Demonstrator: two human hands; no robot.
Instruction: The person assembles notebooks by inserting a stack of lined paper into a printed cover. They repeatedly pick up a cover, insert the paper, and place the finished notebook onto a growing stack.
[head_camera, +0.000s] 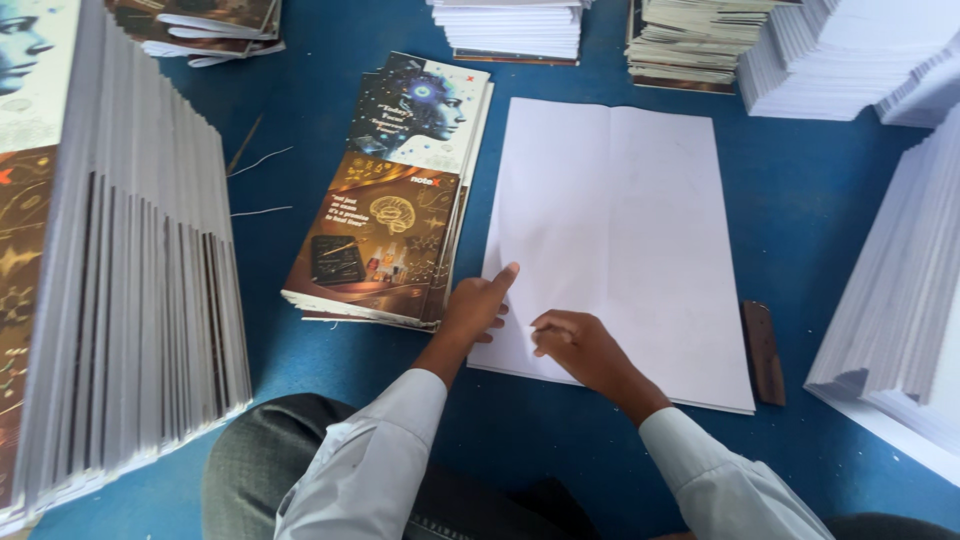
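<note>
Because the large white sheet (620, 250) lies flat on the blue floor (800, 200), both hands work its near edge. The left hand (475, 310), fingers loosely spread and forefinger out, presses the sheet's corner, gripping nothing. The right hand (580, 345), fingers curled together, rests on the paper just beside it; whether it pinches anything I cannot tell. Just left of the left hand sits a stack of printed covers (385, 210); right of the right hand lies a dark wooden block (763, 350).
</note>
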